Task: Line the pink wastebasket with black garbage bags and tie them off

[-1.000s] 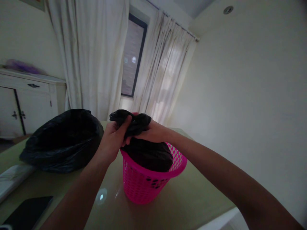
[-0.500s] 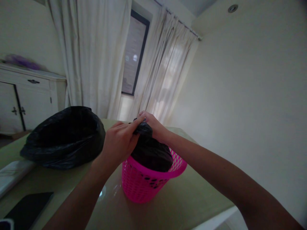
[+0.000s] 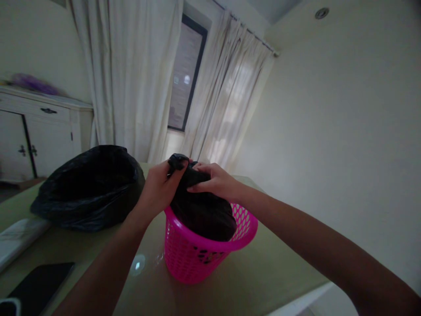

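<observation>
A black plastic garbage bag (image 3: 204, 215) bulges up out of a pink perforated basket (image 3: 187, 252) that stands on the table. My left hand (image 3: 162, 184) grips the gathered top of this bag, a tuft of plastic sticking up above the fist. On the right side of the neck, my right hand (image 3: 217, 181) pinches the plastic between thumb and fingers. What is inside the bag is hidden. A second black garbage bag (image 3: 95, 215) sits to the left with its wide mouth open.
The pale green tabletop (image 3: 250, 281) carries a white flat object (image 3: 23, 239) at the left and a dark flat object (image 3: 42, 281) at the lower left. Behind are a white cabinet (image 3: 52, 136), curtains (image 3: 141, 79) and a window.
The two hands have moved slightly apart at the bag's neck. My right hand has come down to its right side, and the bag's tuft now shows above my left hand.
</observation>
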Available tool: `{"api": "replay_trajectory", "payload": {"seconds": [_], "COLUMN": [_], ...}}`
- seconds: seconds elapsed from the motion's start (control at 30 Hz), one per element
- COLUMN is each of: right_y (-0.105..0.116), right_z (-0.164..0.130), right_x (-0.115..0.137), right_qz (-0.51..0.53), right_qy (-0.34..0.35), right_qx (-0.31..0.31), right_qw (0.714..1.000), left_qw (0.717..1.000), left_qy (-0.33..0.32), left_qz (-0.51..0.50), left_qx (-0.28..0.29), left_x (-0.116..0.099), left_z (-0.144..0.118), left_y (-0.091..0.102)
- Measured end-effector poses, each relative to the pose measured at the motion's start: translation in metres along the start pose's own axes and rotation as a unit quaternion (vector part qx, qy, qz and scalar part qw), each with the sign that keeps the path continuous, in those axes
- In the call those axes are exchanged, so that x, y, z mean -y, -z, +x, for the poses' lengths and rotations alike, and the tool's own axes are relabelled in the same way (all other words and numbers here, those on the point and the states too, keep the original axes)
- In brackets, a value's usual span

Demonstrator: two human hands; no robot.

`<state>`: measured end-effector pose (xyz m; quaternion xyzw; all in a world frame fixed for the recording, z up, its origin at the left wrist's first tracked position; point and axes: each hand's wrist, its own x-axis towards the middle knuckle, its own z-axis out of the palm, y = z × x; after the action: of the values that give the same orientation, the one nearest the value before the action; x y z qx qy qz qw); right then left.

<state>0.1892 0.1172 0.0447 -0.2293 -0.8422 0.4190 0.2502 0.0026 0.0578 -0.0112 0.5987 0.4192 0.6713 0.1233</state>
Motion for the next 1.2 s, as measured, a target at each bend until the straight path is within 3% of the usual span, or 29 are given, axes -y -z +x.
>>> {"api": "replay_trajectory", "payload": {"seconds": [0.13, 0.33, 0.47, 0.6, 0.73, 0.9, 1.07, 1.2], "right_y": [-0.006, -0.006, 0.000, 0.006, 0.004, -0.008, -0.010, 0.004], "right_z": [0.001, 0.003, -0.004, -0.006, 0.001, -0.002, -0.006, -0.008], "right_x": [-0.004, -0.006, 0.002, 0.002, -0.004, 0.004, 0.011, 0.006], "right_qz": [0.008, 0.035, 0.097, 0.013, -0.119, -0.207, -0.240, -0.274], "right_qy": [-0.090, -0.126, -0.128, -0.057, 0.048, 0.062, 0.123, 0.110], "right_qx": [-0.029, -0.069, 0.028, 0.110, 0.062, -0.071, -0.103, -0.156], "right_qw": [0.996, 0.989, 0.987, 0.992, 0.990, 0.974, 0.957, 0.943], "left_qw": [0.997, 0.974, 0.991, 0.999, 0.999, 0.998, 0.989, 0.975], "left_qy": [0.026, 0.080, 0.037, -0.005, -0.017, -0.010, 0.077, 0.137], "left_qz": [-0.068, -0.200, -0.122, -0.026, -0.001, -0.051, -0.125, -0.166], "left_qx": [0.009, 0.071, 0.043, 0.020, 0.035, 0.039, 0.028, 0.056], "left_x": [-0.003, -0.004, -0.001, 0.002, 0.007, 0.010, 0.011, 0.005], "left_z": [0.002, 0.000, 0.002, 0.003, 0.004, 0.006, 0.007, 0.009], "left_y": [-0.002, -0.002, -0.001, 0.000, -0.002, -0.004, -0.005, 0.000]}}
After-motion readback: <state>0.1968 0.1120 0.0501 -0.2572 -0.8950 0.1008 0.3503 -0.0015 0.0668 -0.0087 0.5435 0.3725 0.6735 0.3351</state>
